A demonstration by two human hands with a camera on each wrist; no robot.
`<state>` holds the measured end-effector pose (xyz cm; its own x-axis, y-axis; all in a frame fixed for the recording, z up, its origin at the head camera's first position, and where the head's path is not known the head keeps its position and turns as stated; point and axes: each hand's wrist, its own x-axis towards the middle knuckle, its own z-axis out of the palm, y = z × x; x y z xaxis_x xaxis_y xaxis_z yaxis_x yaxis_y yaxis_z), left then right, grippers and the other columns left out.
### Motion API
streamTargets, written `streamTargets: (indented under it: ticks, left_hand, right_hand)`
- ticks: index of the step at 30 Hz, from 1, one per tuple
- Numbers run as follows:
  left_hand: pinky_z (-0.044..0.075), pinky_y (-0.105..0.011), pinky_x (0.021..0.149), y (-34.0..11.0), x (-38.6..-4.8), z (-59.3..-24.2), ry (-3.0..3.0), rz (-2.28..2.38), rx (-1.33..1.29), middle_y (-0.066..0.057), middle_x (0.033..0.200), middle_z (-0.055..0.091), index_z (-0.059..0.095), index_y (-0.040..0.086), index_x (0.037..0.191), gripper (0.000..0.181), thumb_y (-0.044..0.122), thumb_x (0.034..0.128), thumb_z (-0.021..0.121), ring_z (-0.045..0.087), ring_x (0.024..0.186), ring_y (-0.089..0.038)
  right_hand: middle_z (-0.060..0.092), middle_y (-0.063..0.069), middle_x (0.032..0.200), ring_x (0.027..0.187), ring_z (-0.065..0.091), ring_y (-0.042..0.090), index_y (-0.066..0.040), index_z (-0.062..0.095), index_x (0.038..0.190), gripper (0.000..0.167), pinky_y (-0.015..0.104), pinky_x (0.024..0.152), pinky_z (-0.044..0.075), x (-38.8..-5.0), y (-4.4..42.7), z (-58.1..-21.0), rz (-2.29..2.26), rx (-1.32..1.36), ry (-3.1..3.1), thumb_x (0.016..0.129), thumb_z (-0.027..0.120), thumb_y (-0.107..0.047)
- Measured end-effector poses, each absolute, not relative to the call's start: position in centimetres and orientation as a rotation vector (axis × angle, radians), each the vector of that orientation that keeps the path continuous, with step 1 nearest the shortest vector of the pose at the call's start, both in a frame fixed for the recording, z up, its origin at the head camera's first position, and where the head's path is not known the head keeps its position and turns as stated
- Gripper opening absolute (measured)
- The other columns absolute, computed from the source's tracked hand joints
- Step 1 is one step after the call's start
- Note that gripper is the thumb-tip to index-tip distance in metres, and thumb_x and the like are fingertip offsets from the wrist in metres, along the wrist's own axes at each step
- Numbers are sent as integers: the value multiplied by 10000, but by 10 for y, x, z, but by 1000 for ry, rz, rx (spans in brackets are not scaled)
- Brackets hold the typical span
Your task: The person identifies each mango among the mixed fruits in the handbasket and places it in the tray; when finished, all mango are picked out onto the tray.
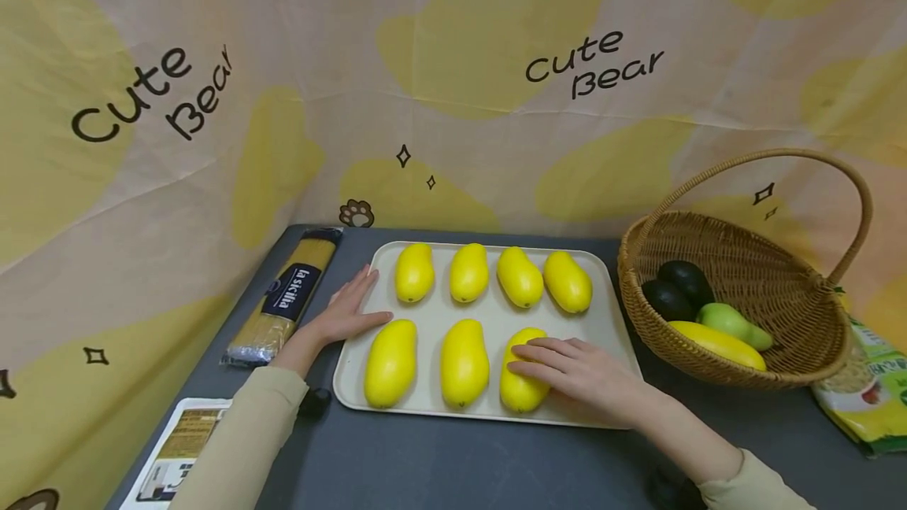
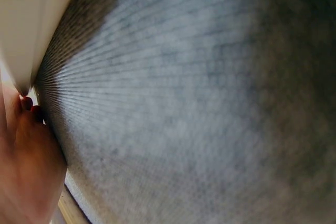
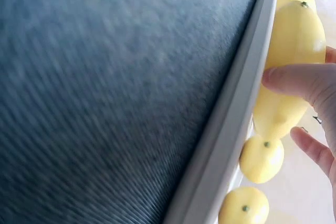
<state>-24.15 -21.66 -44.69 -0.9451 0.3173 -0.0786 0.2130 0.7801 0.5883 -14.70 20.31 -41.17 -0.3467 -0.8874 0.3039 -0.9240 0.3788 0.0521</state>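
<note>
Yellow mangoes lie in two rows on a cream tray (image 1: pixel 496 414): several at the back, three in front. My right hand (image 1: pixel 591 376) grips the front-right mango (image 1: pixel 520 388), fingers over its top and right side. In the right wrist view, the thumb (image 3: pixel 294 80) of that hand lies across a mango (image 3: pixel 296 35) near the tray's rim. My left hand (image 1: pixel 346 313) rests spread at the tray's left edge, its thumb reaching toward the front-left mango (image 1: pixel 391 364). The left wrist view shows only part of the left hand (image 2: pixel 34 166) beside the tray.
A wicker basket (image 1: pixel 751 258) at the right holds two dark avocados (image 1: pixel 678 290), a green pear (image 1: pixel 733 325) and a long yellow fruit (image 1: pixel 717 345). Behind it lies a green-yellow bag (image 1: pixel 868 388). Packed spaghetti (image 1: pixel 286 297) and a white-framed package (image 1: pixel 177 447) lie left.
</note>
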Motion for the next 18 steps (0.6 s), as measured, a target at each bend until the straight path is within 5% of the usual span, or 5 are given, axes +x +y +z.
streamTargets:
  ticks: [8,14,18]
  left_hand:
    - [-2,-613,1134,-216,-242,-450,2804,882,427,-231,1607,3,98,-22,1545,956,474,905,606,26,1465,-416]
    - [-2,-595,1143,-216,-241,-449,2807,902,438,-236,1606,9,80,-31,1543,975,473,900,613,29,1468,-402]
    - [-5,-580,1151,-216,-241,-449,2811,904,439,-229,1608,9,68,-30,1544,979,469,900,612,27,1471,-393]
  right_hand:
    - [448,10,1486,1357,408,225,-230,485,1437,746,389,1027,438,-139,201,-418,394,1563,-2437,769,736,-11]
    - [367,33,1538,1409,317,286,-236,429,1471,777,247,1164,162,-133,204,-420,553,1541,-2516,758,709,-102]
    - [337,37,1554,1425,271,304,-232,412,1478,778,205,1158,98,-130,205,-421,673,1509,-2542,767,723,-177]
